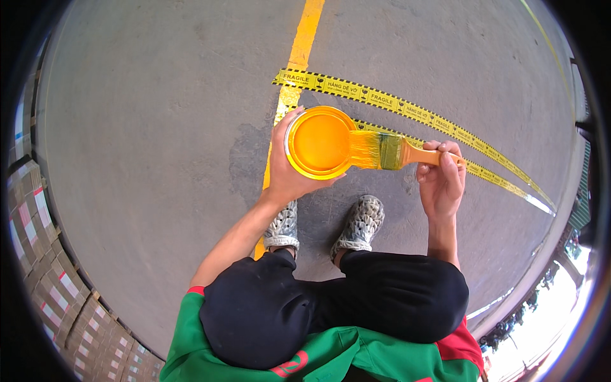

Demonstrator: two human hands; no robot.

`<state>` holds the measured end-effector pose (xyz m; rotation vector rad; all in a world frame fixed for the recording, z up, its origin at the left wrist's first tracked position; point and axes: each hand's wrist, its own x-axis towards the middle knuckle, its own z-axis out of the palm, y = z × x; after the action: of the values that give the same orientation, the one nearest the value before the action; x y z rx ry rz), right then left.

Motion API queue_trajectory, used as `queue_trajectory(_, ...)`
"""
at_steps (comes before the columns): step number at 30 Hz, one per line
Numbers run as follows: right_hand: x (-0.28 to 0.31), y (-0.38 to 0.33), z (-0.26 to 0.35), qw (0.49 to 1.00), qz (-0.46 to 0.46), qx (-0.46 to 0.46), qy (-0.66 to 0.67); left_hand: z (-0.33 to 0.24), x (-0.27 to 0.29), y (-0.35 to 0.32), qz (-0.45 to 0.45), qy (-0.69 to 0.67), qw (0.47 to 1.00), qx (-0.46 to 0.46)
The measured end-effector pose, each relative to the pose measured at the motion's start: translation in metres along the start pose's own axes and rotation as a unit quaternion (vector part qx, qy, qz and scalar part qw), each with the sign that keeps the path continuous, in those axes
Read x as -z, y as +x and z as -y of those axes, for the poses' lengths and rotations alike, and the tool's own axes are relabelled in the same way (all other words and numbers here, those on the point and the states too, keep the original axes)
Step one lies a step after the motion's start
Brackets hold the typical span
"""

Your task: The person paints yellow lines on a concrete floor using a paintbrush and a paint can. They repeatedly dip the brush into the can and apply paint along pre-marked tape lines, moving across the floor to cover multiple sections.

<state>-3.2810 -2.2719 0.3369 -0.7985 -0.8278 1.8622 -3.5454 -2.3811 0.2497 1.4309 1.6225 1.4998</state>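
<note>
My left hand is wrapped round an open can of yellow paint, holding it up above the floor. A broad flat paintbrush is gripped by its orange wooden handle in my right hand. Its bristles are coated in yellow and touch the right rim of the can. Beyond and to the right, two strips of yellow and black printed tape run across the concrete. A painted yellow line extends away on the floor, partly hidden by the can and my left arm.
Grey concrete floor spreads around me. My feet, in patterned clogs, are just below the can, with my bent knees nearer. Stacked cardboard boxes line the left edge. Bright daylight shows at the lower right.
</note>
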Motion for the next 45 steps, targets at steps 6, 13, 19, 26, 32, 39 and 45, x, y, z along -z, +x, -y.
queue_trajectory(6,0.021,0.009,-0.022,0.985,-0.009,-0.056,0.163,0.001,0.014,-0.002,-0.018,-0.001,1.0,0.013)
queue_trajectory(13,0.068,0.042,-0.08,0.983,-0.095,-0.075,0.141,0.009,0.031,0.001,-0.055,0.043,0.997,0.032)
queue_trajectory(19,0.08,0.065,-0.121,0.986,-0.149,-0.077,-0.01,0.006,0.046,0.0,-0.075,0.059,0.994,0.052)
queue_trajectory(26,0.034,0.071,-0.129,0.986,-0.053,-0.03,-0.156,-0.014,0.077,-0.012,-0.091,0.127,0.986,0.054)
queue_trajectory(32,-0.016,0.084,-0.155,0.968,-0.035,-0.02,-0.248,-0.03,0.099,-0.016,-0.097,0.164,0.979,0.067)
queue_trajectory(39,-0.023,0.076,-0.158,0.939,-0.069,0.044,-0.334,-0.03,0.107,-0.02,-0.095,0.167,0.978,0.078)
queue_trajectory(45,-0.029,0.079,-0.161,0.938,0.002,0.03,-0.346,-0.025,0.108,-0.023,-0.105,0.163,0.977,0.092)
